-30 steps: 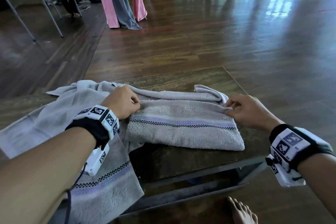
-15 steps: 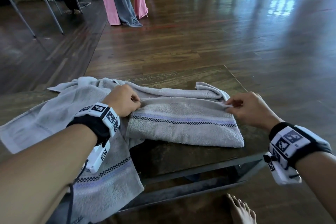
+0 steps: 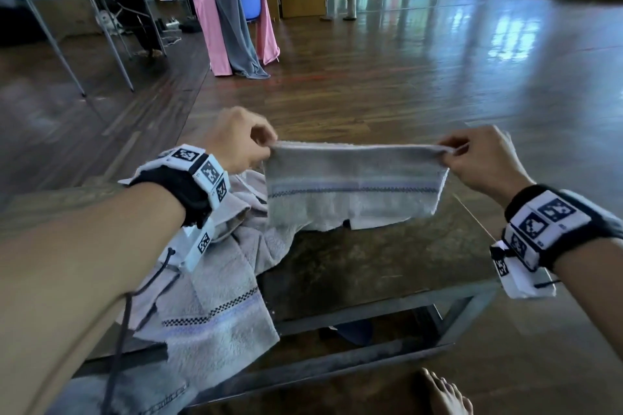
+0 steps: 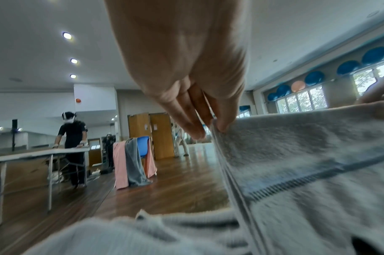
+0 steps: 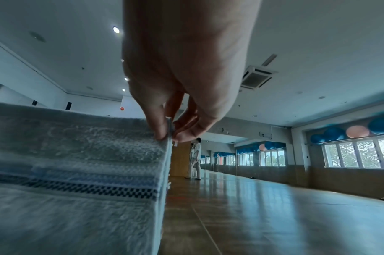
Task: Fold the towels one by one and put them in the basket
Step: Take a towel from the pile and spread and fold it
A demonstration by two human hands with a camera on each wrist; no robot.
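Towels were the matter in hand: one folded grey towel (image 3: 354,185) hung in the air between the two hands, above the dark table (image 3: 354,266), its striped and checkered band running level across it.

At its left top corner the left hand (image 3: 236,140) pinched the cloth between thumb and fingertips (image 4: 222,126), the other fingers lying straight alongside. Below and to the near side of that grip a second, unfolded towel (image 3: 215,307) lay rumpled on the table and draped over its near edge. At the right top corner the right hand (image 3: 478,158) held the stacked layers nipped between thumb and fingertips (image 5: 159,132), the edges there lying fairly flush.

Done well, the step would likely call for both pinches to catch every layer, for the top edge to be kept taut and level so the lower flaps, which hung uneven beneath the band, could fall straight, and for the corners to be matched before the next fold. A loose inner layer seemed the likeliest thing to slip. No basket showed in any view.

No brand, label or legible writing could be made out on the towels; the wristbands (image 3: 199,167) carried only black-and-white square markers.
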